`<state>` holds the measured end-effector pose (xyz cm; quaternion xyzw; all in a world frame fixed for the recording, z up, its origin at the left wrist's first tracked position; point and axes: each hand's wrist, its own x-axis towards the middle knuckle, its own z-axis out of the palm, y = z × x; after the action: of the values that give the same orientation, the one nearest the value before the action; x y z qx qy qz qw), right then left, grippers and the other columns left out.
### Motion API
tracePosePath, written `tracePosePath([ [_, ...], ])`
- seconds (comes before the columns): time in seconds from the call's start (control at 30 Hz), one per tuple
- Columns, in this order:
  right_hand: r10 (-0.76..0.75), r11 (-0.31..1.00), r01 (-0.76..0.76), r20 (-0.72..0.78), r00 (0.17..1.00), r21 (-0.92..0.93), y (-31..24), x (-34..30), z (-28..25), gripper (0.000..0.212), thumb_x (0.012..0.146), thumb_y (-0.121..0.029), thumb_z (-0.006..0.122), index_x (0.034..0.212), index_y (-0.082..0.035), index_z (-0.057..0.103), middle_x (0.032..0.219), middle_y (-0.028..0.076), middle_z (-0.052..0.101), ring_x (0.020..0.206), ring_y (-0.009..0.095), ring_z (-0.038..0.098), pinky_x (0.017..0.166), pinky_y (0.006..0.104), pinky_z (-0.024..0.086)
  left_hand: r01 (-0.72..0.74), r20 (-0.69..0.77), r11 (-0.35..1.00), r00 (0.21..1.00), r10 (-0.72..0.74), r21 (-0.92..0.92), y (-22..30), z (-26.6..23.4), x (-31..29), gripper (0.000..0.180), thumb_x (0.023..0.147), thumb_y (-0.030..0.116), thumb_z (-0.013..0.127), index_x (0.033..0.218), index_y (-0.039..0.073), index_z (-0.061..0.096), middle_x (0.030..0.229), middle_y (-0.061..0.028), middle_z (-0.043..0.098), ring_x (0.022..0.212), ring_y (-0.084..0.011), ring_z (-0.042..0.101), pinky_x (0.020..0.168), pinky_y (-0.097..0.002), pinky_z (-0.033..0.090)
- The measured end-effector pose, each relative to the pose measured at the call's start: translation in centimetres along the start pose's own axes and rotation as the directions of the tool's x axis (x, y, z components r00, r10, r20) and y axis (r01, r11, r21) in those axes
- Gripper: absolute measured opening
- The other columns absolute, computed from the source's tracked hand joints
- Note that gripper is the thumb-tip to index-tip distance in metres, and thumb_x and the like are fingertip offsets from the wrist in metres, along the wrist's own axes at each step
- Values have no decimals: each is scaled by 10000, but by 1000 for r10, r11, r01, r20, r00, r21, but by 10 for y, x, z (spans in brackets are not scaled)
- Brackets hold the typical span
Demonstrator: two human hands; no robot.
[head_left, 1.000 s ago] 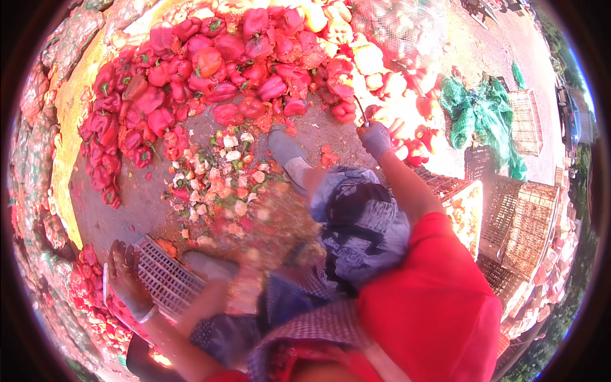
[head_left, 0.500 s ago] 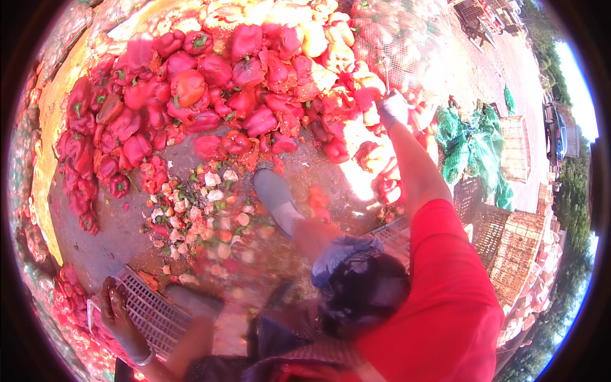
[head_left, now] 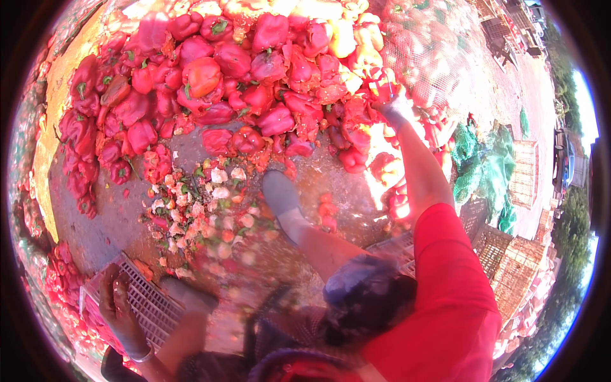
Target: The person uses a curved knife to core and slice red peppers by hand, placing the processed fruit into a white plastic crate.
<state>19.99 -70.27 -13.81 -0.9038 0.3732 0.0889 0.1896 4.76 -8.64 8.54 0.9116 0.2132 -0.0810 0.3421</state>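
Observation:
A big heap of red bell peppers point(head_left: 229, 60) lies on the floor before me, with torn pieces among the whole ones. My right hand point(head_left: 396, 107) reaches into the heap's sunlit right edge. It is closed round a thin, knife-like tool point(head_left: 390, 81) whose tip meets a pepper; glare hides the details. At the lower left my left hand point(head_left: 119, 309) holds nothing. Its smeared fingers are stretched out beside a grey plastic crate point(head_left: 149, 299). Pale, seedy pepper cores point(head_left: 191, 207) are scattered on the floor between the heap and my legs.
Mesh sacks point(head_left: 429, 48) stand behind the heap at the right. Green netting point(head_left: 487, 162) lies near stacked slatted crates point(head_left: 515, 267). My shoe point(head_left: 282, 193) rests beside the cores. A dark, blurred bundle point(head_left: 369, 296) is by my knee. More red peppers point(head_left: 63, 280) lie at the lower left.
The view has shifted slightly, so the heap sits a little further right. My right hand remains at the heap's right edge, its tool now against a pepper. My left hand stays by the crate.

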Motion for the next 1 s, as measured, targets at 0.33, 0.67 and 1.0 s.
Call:
tracePosePath([
  [0.33, 83, 393, -325, 319, 944, 860, 59, -40, -7, 223, 764, -236, 761, 874, -94, 628, 712, 26, 572, 495, 124, 483, 417, 284, 410, -147, -45, 951, 989, 141, -273, -30, -9, -9, 375, 1011, 181, 514, 1305, -50, 535, 1249, -147, 600, 1089, -215, 607, 977, -343, 469],
  [0.67, -518, 306, -393, 497, 696, 867, -118, -206, -60, 341, 835, -95, 672, 1139, -104, 518, 758, 29, 594, 490, 142, 542, 417, 293, 456, -249, -38, 751, 957, 287, -611, -25, -19, -33, 358, 975, 101, 560, 1303, -38, 532, 1189, -136, 617, 1113, -192, 596, 964, -322, 481],
  [1.0, -831, 478, -214, 517, 204, 852, -278, -446, -98, 423, 861, -90, 645, 1255, -35, 501, 788, 52, 604, 602, 144, 579, 493, 267, 471, 136, 64, -94, 838, 542, -986, -20, -47, -76, 704, 965, 398, 572, 1522, 141, 228, 1497, -114, 362, 1323, -267, 446, 990, -447, 512],
])
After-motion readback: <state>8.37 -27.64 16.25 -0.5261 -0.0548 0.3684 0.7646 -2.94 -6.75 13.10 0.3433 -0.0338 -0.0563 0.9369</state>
